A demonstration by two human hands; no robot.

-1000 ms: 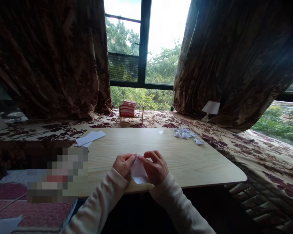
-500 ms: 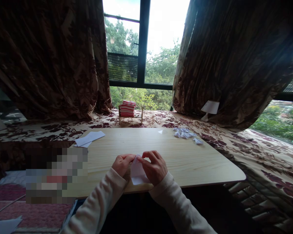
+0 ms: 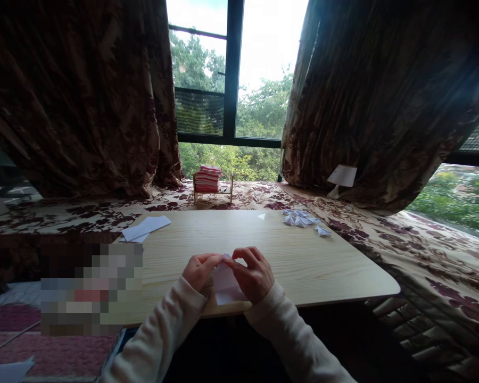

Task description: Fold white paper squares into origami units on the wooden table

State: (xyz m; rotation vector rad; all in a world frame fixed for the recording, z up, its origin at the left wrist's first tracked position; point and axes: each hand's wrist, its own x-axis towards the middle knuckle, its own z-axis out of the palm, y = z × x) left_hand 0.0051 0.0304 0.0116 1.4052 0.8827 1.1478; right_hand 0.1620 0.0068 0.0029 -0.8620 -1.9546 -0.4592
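Observation:
A white sheet of paper (image 3: 226, 287) is held between my two hands over the near edge of the pale wooden table (image 3: 315, 271). My left hand (image 3: 201, 270) pinches its upper left corner between thumb and fingers. On the other side, my right hand (image 3: 252, 274) is closed on the paper's top and right side, with its fingertips close to those of my left. The fingers partly hide the top edge, so any fold there is hard to make out. The lower part of the sheet hangs towards me.
Several folded white paper pieces (image 3: 299, 218) lie at the back right of the table, with a small paper triangle (image 3: 261, 216) near the back edge. Flat sheets (image 3: 146, 229) rest at the back left. Behind stand a small rack of striped cloths (image 3: 208, 179) and a lamp (image 3: 342, 175).
The lower edge of the paper has dipped slightly towards me and its top has turned a little between my fingers. Both hands stay almost in place.

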